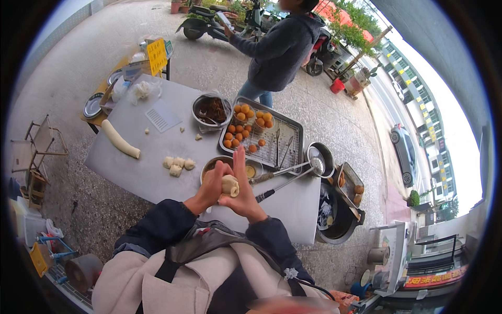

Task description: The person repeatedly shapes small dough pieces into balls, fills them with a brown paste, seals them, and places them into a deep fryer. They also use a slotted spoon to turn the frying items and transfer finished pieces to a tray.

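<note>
Between my two palms, above the near edge of the metal table [157, 188], is a lump of pale dough [230, 185]. My left hand [210, 182] presses it from the left with fingers bent. On its other side my right hand [245, 188] lies flat with fingers pointing away from me. Partly hidden behind the hands is a round bowl [207, 168]. A small group of dough pieces [176, 164] sits to the left of the hands. Farther left lies a long roll of dough [119, 140].
A metal bowl of dark filling [211, 110] and a tray [288, 131] with fried balls [237, 135] stand behind. Two long-handled strainers [274, 176] rest across the right side, near a pot [325, 153] and a wok [333, 219]. A person [280, 47] holding a phone stands beyond the table.
</note>
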`<state>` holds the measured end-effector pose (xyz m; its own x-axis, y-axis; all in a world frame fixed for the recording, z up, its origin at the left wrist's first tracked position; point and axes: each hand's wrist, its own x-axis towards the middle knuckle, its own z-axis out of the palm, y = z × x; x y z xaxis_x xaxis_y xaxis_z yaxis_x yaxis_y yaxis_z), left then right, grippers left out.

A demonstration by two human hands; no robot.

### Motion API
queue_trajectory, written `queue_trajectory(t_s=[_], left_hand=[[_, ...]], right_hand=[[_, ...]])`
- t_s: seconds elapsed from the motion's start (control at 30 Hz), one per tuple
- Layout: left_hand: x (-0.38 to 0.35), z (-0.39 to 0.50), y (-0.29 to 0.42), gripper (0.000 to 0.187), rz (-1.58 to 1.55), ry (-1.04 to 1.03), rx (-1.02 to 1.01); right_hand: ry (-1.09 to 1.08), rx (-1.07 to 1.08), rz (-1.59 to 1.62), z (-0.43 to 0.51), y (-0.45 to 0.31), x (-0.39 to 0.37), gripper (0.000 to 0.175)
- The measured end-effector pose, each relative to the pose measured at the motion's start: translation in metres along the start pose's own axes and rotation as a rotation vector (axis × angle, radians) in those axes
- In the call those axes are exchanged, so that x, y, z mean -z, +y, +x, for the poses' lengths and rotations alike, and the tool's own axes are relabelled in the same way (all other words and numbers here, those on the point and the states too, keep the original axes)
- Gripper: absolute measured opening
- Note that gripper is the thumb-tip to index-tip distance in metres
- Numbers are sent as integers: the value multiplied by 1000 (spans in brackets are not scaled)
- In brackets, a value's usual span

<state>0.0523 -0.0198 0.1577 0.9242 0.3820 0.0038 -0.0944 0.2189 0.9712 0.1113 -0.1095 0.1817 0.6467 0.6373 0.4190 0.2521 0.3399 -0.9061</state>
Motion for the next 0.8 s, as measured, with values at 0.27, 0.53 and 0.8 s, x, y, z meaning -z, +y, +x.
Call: queue_trajectory(t_s=[0.27,0.53,0.8], left_hand=[[4,-2,6,51,264,282,-293],[8,-6,4,63,43,261,-203],[20,-14,-4,72,17,292,1]], right_hand=[[-341,122,-292,14,11,17,95],[138,95,-189,16,-5,-30,26],[-195,-85,-171,13,11,-17,47]])
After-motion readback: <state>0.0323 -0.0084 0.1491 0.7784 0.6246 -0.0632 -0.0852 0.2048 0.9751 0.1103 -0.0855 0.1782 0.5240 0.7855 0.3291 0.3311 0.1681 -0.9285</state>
